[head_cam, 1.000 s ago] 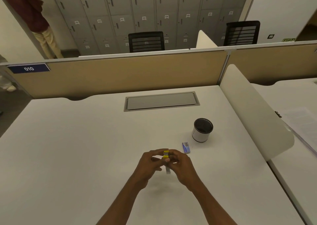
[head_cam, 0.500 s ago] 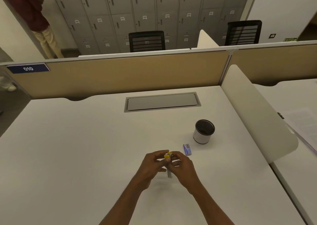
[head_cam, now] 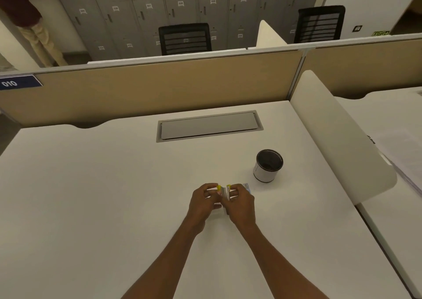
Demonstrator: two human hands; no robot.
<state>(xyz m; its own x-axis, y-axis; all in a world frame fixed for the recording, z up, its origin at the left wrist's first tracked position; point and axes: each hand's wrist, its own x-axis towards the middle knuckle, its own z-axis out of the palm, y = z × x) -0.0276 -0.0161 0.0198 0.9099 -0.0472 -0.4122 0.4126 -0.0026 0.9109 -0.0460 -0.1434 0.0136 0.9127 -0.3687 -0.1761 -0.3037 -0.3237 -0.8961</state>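
Note:
Over the white desk (head_cam: 96,202) my two hands meet in the middle of the view. My left hand (head_cam: 204,201) pinches a small yellow-tipped piece (head_cam: 218,188). My right hand (head_cam: 241,204) pinches a thin silver piece with a yellow end (head_cam: 228,192). The two yellow ends stand a little apart. Their exact shape is too small and blurred to tell. A small blue and white packet (head_cam: 247,187) lies on the desk just behind my right hand, partly hidden by it.
A white cylindrical cup with a dark inside (head_cam: 267,166) stands to the right of my hands. A grey cable flap (head_cam: 209,125) is set into the desk farther back. A white curved divider (head_cam: 342,139) borders the desk's right side, a tan partition (head_cam: 159,88) its far edge.
The yellow item held as one piece between my hands has come apart into two pieces, one in each hand. The camera has tipped slightly downward.

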